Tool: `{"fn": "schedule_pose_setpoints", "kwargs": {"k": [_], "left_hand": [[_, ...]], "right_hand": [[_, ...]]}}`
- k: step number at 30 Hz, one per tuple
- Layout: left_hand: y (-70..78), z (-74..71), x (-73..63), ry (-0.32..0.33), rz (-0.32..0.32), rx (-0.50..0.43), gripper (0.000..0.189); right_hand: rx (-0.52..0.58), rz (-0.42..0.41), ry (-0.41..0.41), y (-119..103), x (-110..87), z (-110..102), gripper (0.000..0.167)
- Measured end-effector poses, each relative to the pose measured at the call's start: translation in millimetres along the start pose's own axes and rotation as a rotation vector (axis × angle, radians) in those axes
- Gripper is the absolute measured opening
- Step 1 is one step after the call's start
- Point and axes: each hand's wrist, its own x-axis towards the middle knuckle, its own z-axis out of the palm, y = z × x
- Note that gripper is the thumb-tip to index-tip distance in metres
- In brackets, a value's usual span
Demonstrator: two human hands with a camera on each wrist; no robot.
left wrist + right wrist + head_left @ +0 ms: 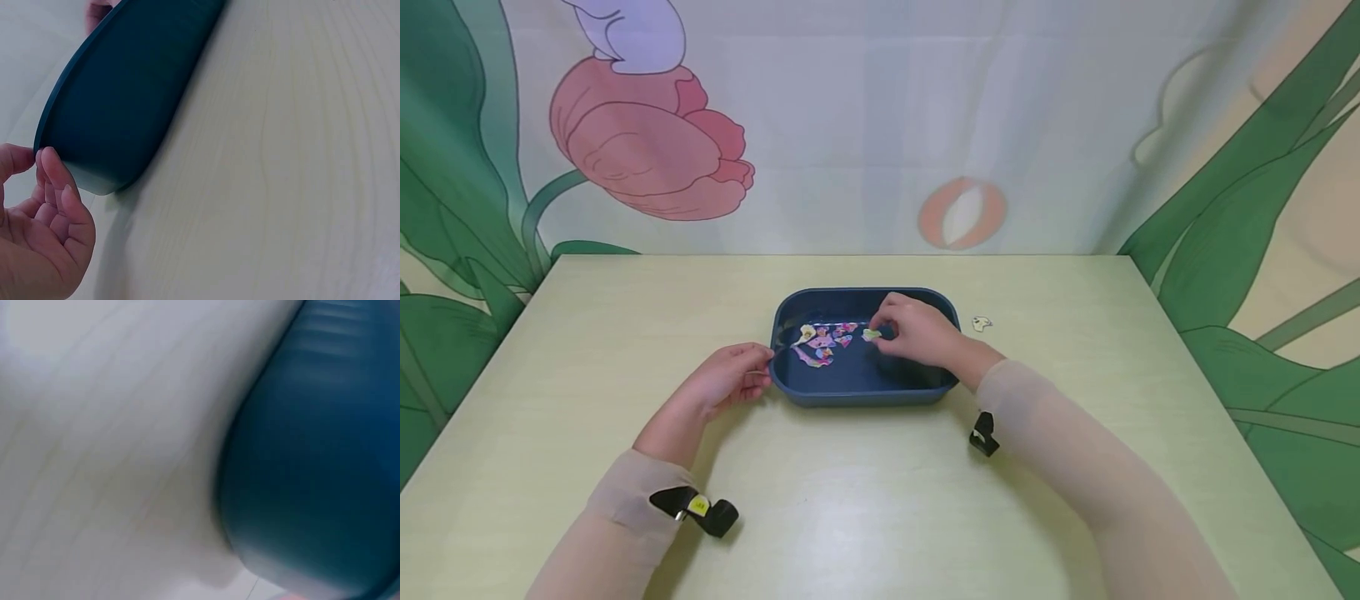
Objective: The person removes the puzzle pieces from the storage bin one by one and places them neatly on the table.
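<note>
The person's right hand (917, 332) pinches a small green-and-white paper cutout (870, 335) between thumb and fingertips, over the inside of the navy tray (861, 400) at the centre of the frame; whether the cutout touches the tray floor cannot be told. The left hand (730, 377) grips the tray's left end at the rim. The step in hand looks like handling this single piece, either setting it down or picking it up; the next move seems to call for a light fingertip touch and a steady tray. Counted outward: one held cutout, one tray, a pile of printed cutouts (822, 340) in its left half, perhaps five or six but overlapping, one pale cutout (982, 323) right of the tray, two black wrist cameras (715, 517) and one pale table (850, 517).
</note>
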Motion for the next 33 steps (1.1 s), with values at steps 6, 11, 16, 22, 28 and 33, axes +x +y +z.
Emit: {"fn": "schedule_pose_setpoints", "kwargs": {"k": [6,11,16,22,28,33], "left_hand": [[-0.9,-1.1,0.7,-0.001,-0.001,-0.002,0.02],[-1.9,-1.9,1.6,0.01,-0.001,-0.004,0.021],[-3.1,-1.2,3.2,0.016,-0.004,-0.013,0.021],[-3.6,-0.5,4.0,0.019,-0.005,-0.004,0.023],[-3.1,-0.9,3.8,0.022,-0.006,0.001,0.024],[-3.1,0.0,3.5,0.024,-0.009,-0.009,0.023]], "right_hand": [[0.008,-0.013,0.024,8.2,-8.8,-5.4,0.017],[0.052,-0.018,0.055,13.7,-14.4,-9.2,0.017],[0.089,-0.004,0.057,19.7,-18.8,-10.9,0.016],[0.119,0.005,0.067,26.7,-24.8,-15.4,0.016],[0.124,0.001,0.119,35.2,-31.7,-22.0,0.014],[0.108,0.004,0.142,43.2,-36.8,-25.5,0.015]]}}
